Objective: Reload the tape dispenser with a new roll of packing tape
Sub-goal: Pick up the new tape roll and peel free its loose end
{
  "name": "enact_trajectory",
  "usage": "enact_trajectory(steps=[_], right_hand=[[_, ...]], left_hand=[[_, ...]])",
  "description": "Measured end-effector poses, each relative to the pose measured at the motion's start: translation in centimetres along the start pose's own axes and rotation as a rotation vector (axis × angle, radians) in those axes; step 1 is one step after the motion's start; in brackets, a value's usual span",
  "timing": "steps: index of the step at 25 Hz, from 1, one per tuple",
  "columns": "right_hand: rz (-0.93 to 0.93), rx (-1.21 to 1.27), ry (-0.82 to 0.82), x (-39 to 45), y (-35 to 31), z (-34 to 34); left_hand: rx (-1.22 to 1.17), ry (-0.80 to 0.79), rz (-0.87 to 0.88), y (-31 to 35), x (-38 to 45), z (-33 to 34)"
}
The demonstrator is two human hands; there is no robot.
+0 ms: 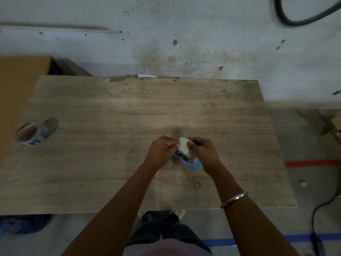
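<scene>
Gripping tape roll [184, 147] mid-table [110, 108], hands [181, 150] together

1 head-worn view looks steeply down, close over the wooden table [110, 111].

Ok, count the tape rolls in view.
2. One tape roll is gripped by both hands over the blue dispenser at the table's middle; the other roll sits at the table's left edge. None seems hidden.
</scene>
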State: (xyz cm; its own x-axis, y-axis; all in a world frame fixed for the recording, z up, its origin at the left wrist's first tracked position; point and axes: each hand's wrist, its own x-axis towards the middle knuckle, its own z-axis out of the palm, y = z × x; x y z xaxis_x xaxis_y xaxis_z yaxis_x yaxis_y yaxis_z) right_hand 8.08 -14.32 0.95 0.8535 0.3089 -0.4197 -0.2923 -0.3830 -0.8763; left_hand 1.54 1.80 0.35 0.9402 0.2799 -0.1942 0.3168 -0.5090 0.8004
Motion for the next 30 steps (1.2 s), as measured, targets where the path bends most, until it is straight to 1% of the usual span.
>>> enact_trajectory(steps=[4,7,9,12,15,19,25,28,30], right_hand=[[0.001,0.068,-0.015,-0.3,0.4,-0.2],[-0.004,0.091,-0.010,-0.4,0.6,-0.2],[-0.007,0.094,-0.003,-0.5,0.7,0.0],[-0.007,0.094,0.010,-0.6,0.9,0.0],[-0.028,0.065,-0.002,-0.7,0.8,0.1],[-0.046,0.048,0.001,-0.8,0.6,0.2],[-0.060,-0.020,-0.028,-0.5,0.3,0.3],[-0.068,-0.031,-0.045,-0.6,0.4,0.2],[-0.071,-0.028,-0.041,-0.7,0.4,0.2]], left_hand=[[-0.018,0.049,-0.032,0.2,0.2,0.2],[0.038,0.098,-0.031,1.0,0.8,0.4],[0.046,0.103,-0.056,1.3,1.2,0.4],[0.083,0.037,-0.053,1.6,1.4,0.2],[0.258,-0.047,0.017,2.4,1.8,-0.6],[0.334,-0.160,-0.016,3.0,3.0,-1.8],[0.330,-0.301,-0.067,3.8,4.3,-2.7],[0.311,-0.340,-0.077,3.4,4.2,-2.7],[0.247,-0.330,-0.088,2.7,4.0,-2.5]])
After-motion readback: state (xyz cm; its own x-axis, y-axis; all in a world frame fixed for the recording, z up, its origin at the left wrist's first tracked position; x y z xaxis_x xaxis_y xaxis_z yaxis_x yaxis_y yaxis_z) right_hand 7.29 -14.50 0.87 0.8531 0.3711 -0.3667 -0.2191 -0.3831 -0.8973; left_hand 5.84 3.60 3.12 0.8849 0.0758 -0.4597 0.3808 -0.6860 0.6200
